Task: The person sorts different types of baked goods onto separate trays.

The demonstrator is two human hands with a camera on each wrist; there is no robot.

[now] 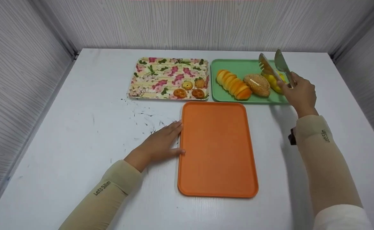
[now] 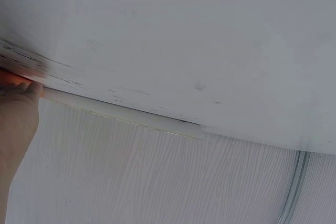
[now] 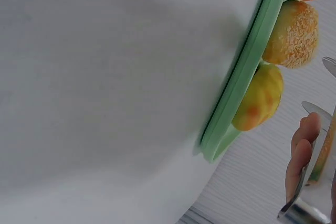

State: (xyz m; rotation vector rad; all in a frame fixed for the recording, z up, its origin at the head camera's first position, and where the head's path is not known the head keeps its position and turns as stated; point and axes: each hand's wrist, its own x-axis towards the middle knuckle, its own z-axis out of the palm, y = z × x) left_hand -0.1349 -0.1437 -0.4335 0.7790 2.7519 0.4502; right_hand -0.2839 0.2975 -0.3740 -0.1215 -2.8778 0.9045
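Fingers extended, my left hand [image 1: 158, 143] touches the left rim of an orange tray [image 1: 217, 150], its thumb on the edge. My right hand [image 1: 302, 94] grips metal food tongs [image 1: 281, 62], whose two arms are spread apart above the right part of a green tray [image 1: 238, 65]. On that tray lie a ridged golden bread loaf [image 1: 233, 84], a seeded bun [image 1: 258, 88] and a yellow bread [image 3: 261, 98]. The tongs partly cover the yellow bread in the head view, and their jaws have nothing between them.
A floral tray [image 1: 161, 72] stands left of the green one, with several small cookies [image 1: 187, 85] at its front right corner. Both trays lie behind the orange tray on a white table [image 1: 88, 127]. Wood-grain panels [image 1: 193, 25] enclose the back and sides.
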